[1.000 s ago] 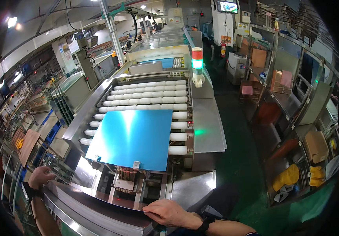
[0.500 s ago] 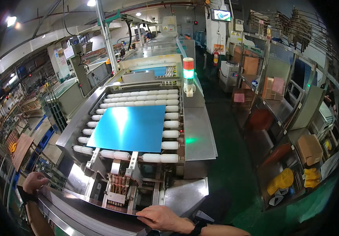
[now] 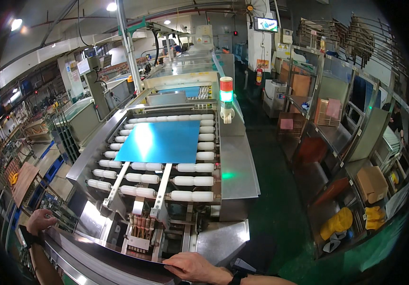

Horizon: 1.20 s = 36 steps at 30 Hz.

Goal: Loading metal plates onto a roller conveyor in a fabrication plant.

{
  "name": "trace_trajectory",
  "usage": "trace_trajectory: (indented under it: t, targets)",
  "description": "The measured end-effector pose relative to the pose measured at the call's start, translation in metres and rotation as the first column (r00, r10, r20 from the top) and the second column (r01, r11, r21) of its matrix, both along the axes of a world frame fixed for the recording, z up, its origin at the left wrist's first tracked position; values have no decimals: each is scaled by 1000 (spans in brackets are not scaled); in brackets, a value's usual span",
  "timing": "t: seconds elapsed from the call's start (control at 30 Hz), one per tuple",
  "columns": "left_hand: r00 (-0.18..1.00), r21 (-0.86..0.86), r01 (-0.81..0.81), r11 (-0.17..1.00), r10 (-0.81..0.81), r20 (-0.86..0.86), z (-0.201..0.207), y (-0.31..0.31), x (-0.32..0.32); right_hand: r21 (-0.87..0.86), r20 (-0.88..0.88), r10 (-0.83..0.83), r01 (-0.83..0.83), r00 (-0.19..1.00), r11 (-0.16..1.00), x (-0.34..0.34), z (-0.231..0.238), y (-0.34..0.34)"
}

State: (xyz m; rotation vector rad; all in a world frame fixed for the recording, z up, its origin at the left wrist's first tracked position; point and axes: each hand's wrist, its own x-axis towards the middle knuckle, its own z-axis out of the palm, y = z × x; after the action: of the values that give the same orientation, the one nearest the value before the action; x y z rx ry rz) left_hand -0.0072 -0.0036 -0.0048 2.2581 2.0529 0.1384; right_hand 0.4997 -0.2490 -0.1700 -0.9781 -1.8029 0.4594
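Observation:
Along the near edge, a thin dark sheet [image 3: 133, 266] spans between my two hands, its upper edge toward the machine. My left hand [image 3: 41, 221], fingers curled, grips its left end. At the right end, my right hand [image 3: 192, 267] is closed on the edge, thumb and fingers pinching it. Beyond, a glossy blue panel [image 3: 162, 142] lies flat on the white rollers [image 3: 192, 181] of a conveyor, out of reach of both hands. Two pale arms [image 3: 162, 190] extend over the near rollers toward it. The lower part of the dark sheet is cut off by the picture's rim.
A steel side cover [image 3: 237, 166] flanks the rollers, with a lit signal tower [image 3: 226, 97] above. Another blue sheet [image 3: 181, 91] lies farther along. At right, a shelf rack [image 3: 330, 128] holds a cardboard box [image 3: 372, 184] and yellow gloves [image 3: 337, 223]. A person [image 3: 396, 121] stands behind it.
The blue panel has travelled away from me along the rollers, uncovering the near rollers and more of the two pale arms. My hands have stayed nearly still on the dark sheet.

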Motion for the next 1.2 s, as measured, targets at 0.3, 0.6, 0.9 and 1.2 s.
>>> trace_trajectory:
  t: [0.3,0.6,0.9,1.2]
  targets:
    - [999,28,16,1000,-15,-34,-9,9,-15,-3,1,-17,17,1000,1000,0,4,-3]
    - [1000,1,-6,1000,6,3,3,-4,8,16,-15,-18,19,1000,1000,-2,-1,-2]
    - [1000,15,9,1000,-9,-10,-2,1,0,20,-17,-17,17,1000,1000,-3,-1,-1]
    - [1000,-3,-9,1000,9,-6,-3,2,-5,29,-22,-19,20,1000,999,-6,-10,0]
